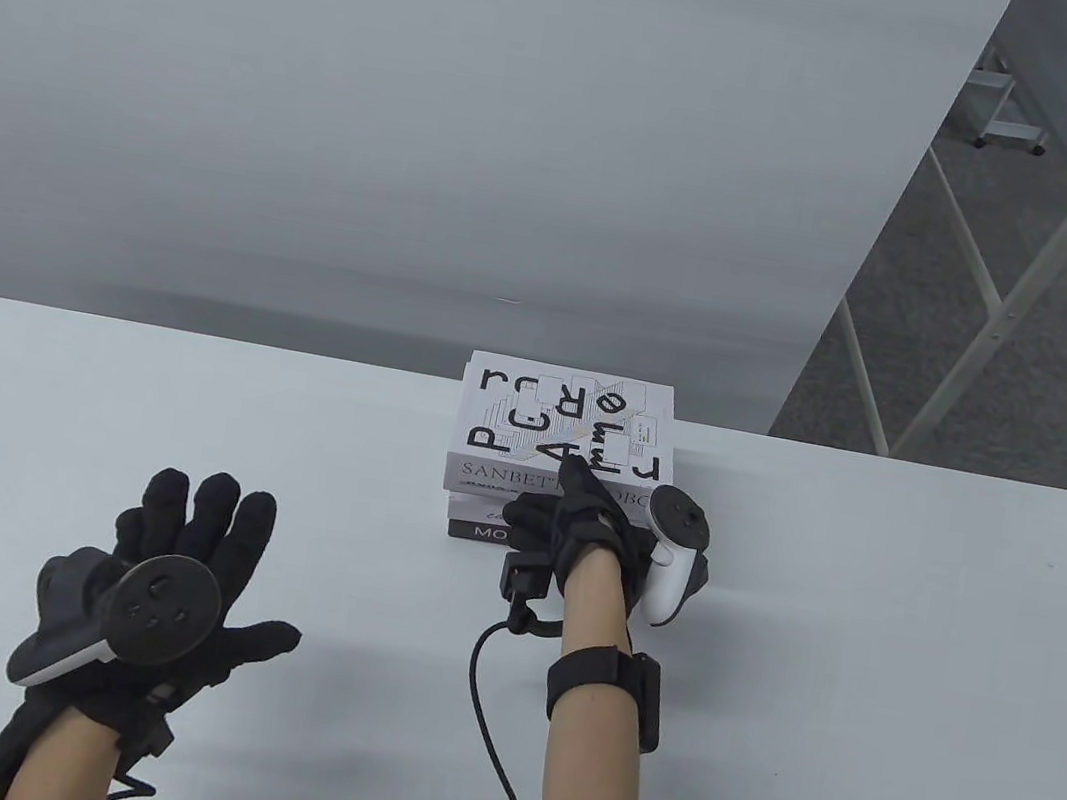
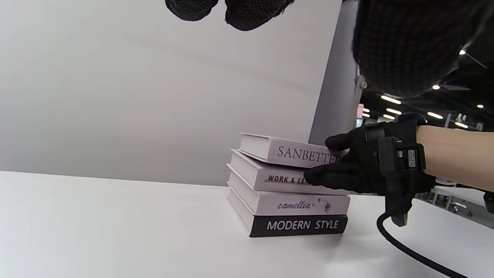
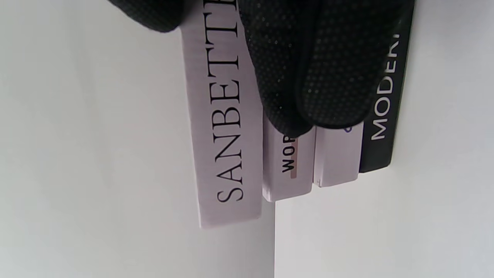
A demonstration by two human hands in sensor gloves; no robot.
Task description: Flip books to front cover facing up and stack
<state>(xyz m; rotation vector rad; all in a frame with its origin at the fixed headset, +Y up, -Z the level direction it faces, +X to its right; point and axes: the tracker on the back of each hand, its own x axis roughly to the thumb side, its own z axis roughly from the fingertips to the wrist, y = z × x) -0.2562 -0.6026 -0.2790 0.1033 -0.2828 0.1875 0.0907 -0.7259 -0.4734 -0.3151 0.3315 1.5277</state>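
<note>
A stack of several books (image 1: 553, 484) stands at the table's far middle. The top one (image 1: 563, 420) is white with big black letters on its cover and "SANBETTER" on its spine (image 2: 297, 153). It lies slightly askew on the stack. Under it are "WORK & LE…" (image 2: 278, 178), "camellia" (image 2: 293, 204) and the black "MODERN STYLE" (image 2: 301, 225). My right hand (image 1: 575, 518) holds the top book's near edge, one finger on its cover. The other fingers (image 3: 308, 77) lie against the spines below. My left hand (image 1: 163, 564) hovers open at the near left, fingers spread, holding nothing.
The white table (image 1: 862, 624) ends just behind the stack, with a grey wall panel (image 1: 431, 151) beyond it. A black cable (image 1: 492, 728) trails from my right wrist over the near table. Metal frame legs (image 1: 996, 291) stand on the floor at the far right.
</note>
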